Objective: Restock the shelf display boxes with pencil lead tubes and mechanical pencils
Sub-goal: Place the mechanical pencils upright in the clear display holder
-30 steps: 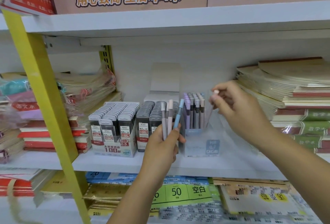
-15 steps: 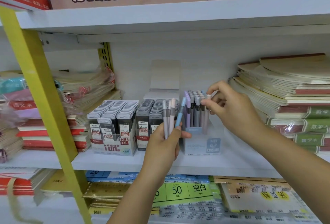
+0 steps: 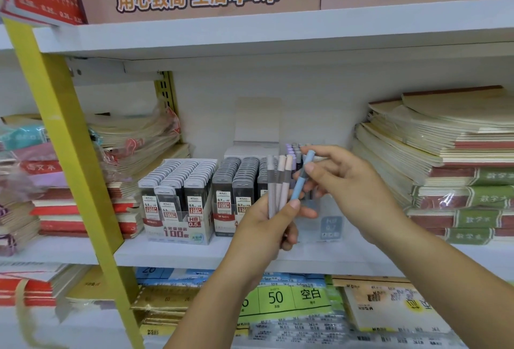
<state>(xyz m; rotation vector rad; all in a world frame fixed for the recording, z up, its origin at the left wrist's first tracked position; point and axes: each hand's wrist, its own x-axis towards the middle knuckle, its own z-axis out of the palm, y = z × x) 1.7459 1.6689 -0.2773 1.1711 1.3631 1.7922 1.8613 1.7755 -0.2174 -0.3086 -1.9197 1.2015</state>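
right hand [image 3: 353,184]: withdrawn from display box [image 3: 329,227], now at left hand [image 3: 264,229] and its pencil bundle [image 3: 278,181] | fingers [image 3: 322,152]: pale pencil gone, now pinching blue pencil [image 3: 299,187]

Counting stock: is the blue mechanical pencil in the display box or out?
Out. The right hand pinches the blue mechanical pencil beside the pencils the left hand grips, in front of the display box.

hands [image 3: 264,226] 2 | held pencils [image 3: 281,181] 4 | lead boxes [image 3: 178,233] 2
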